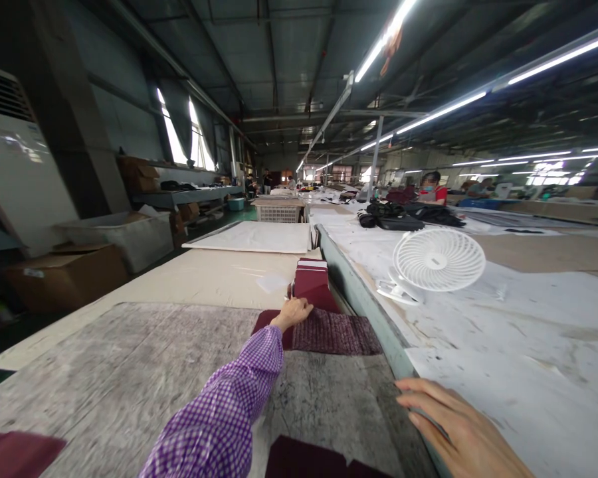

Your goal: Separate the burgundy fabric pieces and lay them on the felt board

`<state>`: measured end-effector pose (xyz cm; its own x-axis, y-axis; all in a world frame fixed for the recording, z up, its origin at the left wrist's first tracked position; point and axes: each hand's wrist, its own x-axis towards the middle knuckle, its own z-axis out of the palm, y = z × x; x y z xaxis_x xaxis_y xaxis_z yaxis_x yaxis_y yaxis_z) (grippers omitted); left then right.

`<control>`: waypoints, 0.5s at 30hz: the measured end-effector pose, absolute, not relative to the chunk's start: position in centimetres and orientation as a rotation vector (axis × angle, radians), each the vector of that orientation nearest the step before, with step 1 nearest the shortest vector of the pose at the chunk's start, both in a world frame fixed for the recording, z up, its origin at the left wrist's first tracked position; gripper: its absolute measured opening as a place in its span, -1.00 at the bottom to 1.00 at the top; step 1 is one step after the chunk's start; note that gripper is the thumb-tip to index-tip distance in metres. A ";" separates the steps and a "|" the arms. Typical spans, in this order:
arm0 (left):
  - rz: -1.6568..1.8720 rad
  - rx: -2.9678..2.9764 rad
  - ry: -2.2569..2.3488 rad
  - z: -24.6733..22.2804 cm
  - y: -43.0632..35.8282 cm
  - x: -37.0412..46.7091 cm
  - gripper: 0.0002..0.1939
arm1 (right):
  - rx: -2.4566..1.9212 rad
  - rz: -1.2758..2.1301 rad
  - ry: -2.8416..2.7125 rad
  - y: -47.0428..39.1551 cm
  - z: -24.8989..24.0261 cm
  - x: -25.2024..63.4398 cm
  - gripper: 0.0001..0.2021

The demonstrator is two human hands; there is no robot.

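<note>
At the far edge of a grey board, maroon cloth is laid flat, with a maroon stack just beyond. Over the cloth, the left hand is held, fingers curled; by the board's right edge, the right hand, fingers slightly parted. Whether anything is gripped cannot be told. Likely light and soft, the cloth is best pinched by a corner.

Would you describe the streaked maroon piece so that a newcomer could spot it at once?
Find the worn grey board across the foreground. Towards its far right corner, beside the left hand, lies the streaked piece. Its mottled surface sets it apart from the smoother maroon pile just beyond.
</note>
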<state>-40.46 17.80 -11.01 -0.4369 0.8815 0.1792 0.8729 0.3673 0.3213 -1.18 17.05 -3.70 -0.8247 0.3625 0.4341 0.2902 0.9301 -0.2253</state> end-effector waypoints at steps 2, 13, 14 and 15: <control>0.615 1.635 2.527 -10.9 18.0 -40.7 -0.59 | -0.482 0.207 -2.613 17.0 -3.7 -1.2 -0.71; 0.701 1.735 2.129 -10.4 14.2 -44.9 -0.65 | -0.459 0.192 -2.602 17.0 -3.8 -1.2 -0.70; 0.695 1.745 2.125 -10.5 14.2 -45.2 -0.63 | -0.454 0.188 -2.597 17.0 -3.8 -1.3 -0.70; 0.693 1.754 2.133 -10.7 14.4 -45.3 -0.61 | -0.449 0.184 -2.595 17.1 -3.7 -1.3 -0.70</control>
